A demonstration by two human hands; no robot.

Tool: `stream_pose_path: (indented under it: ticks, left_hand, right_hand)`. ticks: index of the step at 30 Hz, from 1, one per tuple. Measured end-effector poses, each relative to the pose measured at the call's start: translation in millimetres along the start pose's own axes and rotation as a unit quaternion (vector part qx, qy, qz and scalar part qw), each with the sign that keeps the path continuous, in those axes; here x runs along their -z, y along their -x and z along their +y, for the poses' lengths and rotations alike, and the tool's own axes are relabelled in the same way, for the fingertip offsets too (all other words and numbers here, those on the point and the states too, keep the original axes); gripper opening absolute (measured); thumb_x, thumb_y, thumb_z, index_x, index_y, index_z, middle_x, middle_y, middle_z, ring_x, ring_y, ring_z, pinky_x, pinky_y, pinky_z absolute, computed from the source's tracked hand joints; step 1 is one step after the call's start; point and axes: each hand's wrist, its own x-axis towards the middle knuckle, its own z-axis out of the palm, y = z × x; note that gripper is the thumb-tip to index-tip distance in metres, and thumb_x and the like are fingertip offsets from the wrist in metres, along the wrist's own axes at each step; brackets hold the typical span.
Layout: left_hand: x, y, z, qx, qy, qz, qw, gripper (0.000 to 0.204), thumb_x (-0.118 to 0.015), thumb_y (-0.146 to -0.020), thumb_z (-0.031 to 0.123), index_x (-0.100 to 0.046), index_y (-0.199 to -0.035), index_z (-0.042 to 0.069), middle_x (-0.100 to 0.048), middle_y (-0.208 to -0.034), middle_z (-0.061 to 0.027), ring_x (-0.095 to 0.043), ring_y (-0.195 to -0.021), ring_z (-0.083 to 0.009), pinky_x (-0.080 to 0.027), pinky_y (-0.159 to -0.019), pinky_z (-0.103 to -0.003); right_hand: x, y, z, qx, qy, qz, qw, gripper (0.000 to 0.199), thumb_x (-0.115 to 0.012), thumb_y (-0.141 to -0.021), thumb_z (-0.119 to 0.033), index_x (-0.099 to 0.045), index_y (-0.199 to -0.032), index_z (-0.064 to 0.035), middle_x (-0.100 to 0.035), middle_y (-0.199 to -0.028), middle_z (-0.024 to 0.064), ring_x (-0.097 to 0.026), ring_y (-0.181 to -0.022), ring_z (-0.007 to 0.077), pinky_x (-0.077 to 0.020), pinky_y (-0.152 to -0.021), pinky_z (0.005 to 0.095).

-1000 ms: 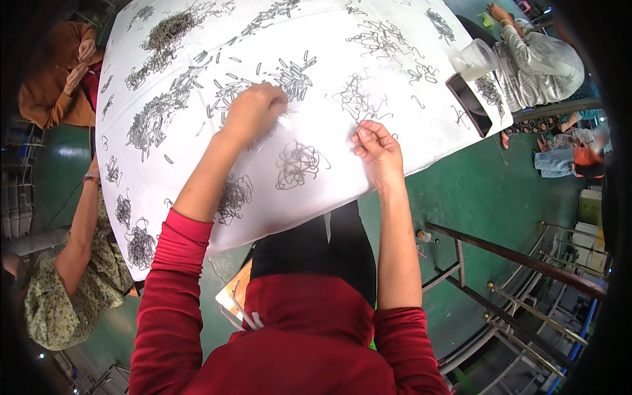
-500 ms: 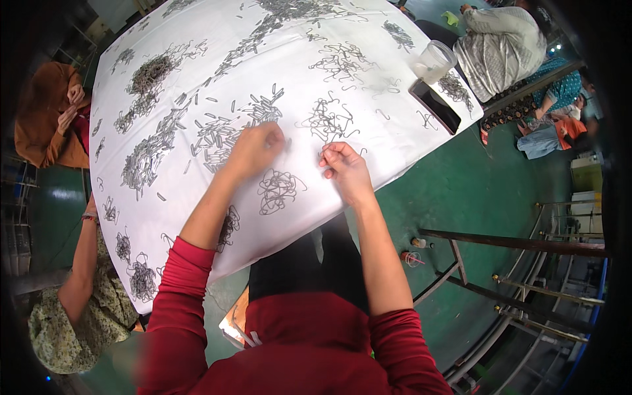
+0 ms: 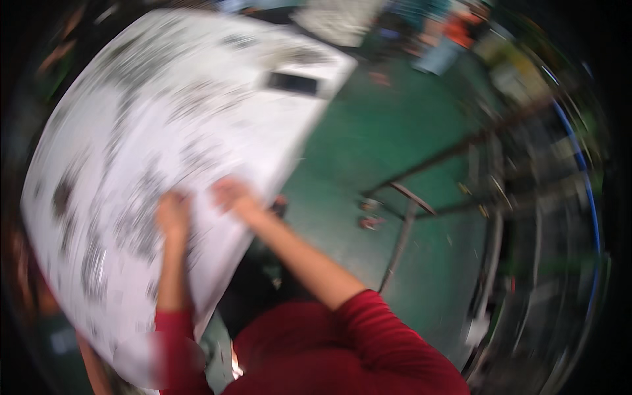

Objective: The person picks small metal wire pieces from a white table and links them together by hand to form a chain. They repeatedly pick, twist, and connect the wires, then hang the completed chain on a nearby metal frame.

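Observation:
Motion blur smears this view heavily. My left hand (image 3: 174,214) is over the white-covered table (image 3: 263,131), beside a smeared patch of small grey pieces (image 3: 138,220). To its right and slightly farther off, my right hand (image 3: 232,195) is above the white cover near the table's right edge. The hands are apart. Fingers on both look curled, but blur hides whether anything lies between them. Thin dark bent wires (image 3: 204,99) are scattered farther up the table, and a dark clump (image 3: 64,191) lies at the left.
A black phone (image 3: 294,83) lies near the table's far right corner. Metal bars (image 3: 408,197) stand over the green floor (image 3: 368,138) to the right, with a small cup (image 3: 370,222) near them. People sit beyond the table, one in light clothing (image 3: 339,20). Another person's arm (image 3: 93,362) shows lower left.
The whole view has swung right, so table and both hands now appear farther left and turned. Earlier, my right fingertips were pinched together; now both hands are blurred.

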Motion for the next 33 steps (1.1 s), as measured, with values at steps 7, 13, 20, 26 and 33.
stream_pose_path:
  ticks: [7, 13, 20, 26, 33]
  left_hand:
    - [2.6, -44.6, 6.4, -0.126, 0.089, -0.092, 0.984, 0.016, -0.064, -0.086, 0.014, -0.061, -0.092, -0.001, -0.063, -0.077, -0.0095, -0.057, -0.071, -0.0197, -0.048, -0.065, -0.032]
    - [5.6, -47.4, 80.0, -0.071, 0.372, -0.226, 0.898, 0.024, -0.063, -0.091, 0.017, -0.061, -0.108, 0.000, -0.059, -0.083, 0.0006, -0.046, -0.067, -0.0052, -0.036, -0.059, -0.020]
    - [15.9, 0.6, 155.2, -0.043, 0.534, -0.288, 0.794, 0.026, -0.060, -0.093, 0.013, -0.060, -0.117, 0.002, -0.064, -0.094, -0.0013, -0.054, -0.076, -0.0047, -0.040, -0.065, -0.017]
    - [18.7, 3.2, 161.1, -0.051, 0.543, -0.334, 0.769, 0.029, -0.062, -0.092, 0.017, -0.059, -0.119, 0.005, -0.065, -0.096, -0.0011, -0.061, -0.085, -0.0069, -0.044, -0.073, -0.017]
    - [30.5, 5.9, 166.6, -0.062, 0.522, -0.337, 0.781, 0.019, -0.062, -0.092, 0.017, -0.061, -0.108, 0.008, -0.063, -0.094, 0.0000, -0.059, -0.084, -0.0067, -0.044, -0.074, -0.020]
  right_hand:
    - [-23.9, 35.0, -30.4, 0.145, 0.020, 0.060, 0.987, 0.007, -0.059, -0.085, -0.004, -0.058, -0.087, 0.0023, -0.059, -0.069, 0.0088, -0.061, -0.056, 0.0151, -0.0490, -0.041, 0.0285]
    - [-4.5, 78.3, -92.1, 0.228, -0.002, 0.117, 0.967, 0.009, -0.056, -0.088, -0.002, -0.052, -0.094, 0.0041, -0.058, -0.076, 0.0104, -0.063, -0.061, 0.0159, -0.0507, -0.043, 0.0279]
    - [12.3, 116.1, -133.7, 0.309, -0.036, 0.149, 0.939, 0.011, -0.056, -0.083, 0.004, -0.052, -0.093, 0.0062, -0.060, -0.073, 0.0125, -0.063, -0.056, 0.0177, -0.0517, -0.043, 0.0291]
    - [6.2, 138.4, -143.1, 0.340, 0.013, 0.191, 0.921, 0.007, -0.059, -0.079, 0.005, -0.056, -0.085, 0.0073, -0.061, -0.063, 0.0117, -0.062, -0.051, 0.0163, -0.0516, -0.042, 0.0283]
    - [2.4, 144.9, -148.1, 0.343, 0.019, 0.195, 0.919, 0.007, -0.061, -0.078, 0.005, -0.057, -0.083, 0.0073, -0.061, -0.064, 0.0115, -0.062, -0.051, 0.0159, -0.0517, -0.043, 0.0283]
